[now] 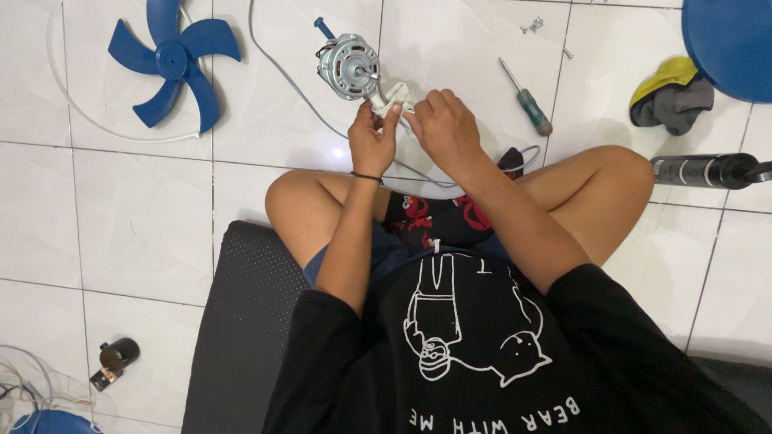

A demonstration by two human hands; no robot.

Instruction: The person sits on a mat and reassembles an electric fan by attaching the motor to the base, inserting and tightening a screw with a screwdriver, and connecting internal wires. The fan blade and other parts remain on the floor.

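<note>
I sit cross-legged on a white tiled floor. A grey fan motor [347,66] with a white plastic bracket [388,97] lies just beyond my knees. My left hand [371,141] pinches the bracket's near end from the left. My right hand [445,127] closes over the same bracket from the right, fingers curled around it. A grey cable [283,74] runs from the motor across the tiles.
A blue fan blade [173,64] lies at the far left inside a white wire ring. A screwdriver [527,100] and loose screws [532,26] lie to the right, with a yellow-grey rag [674,96], a blue round base [730,44] and a black pole [700,170]. A black cushion [241,321] is under me.
</note>
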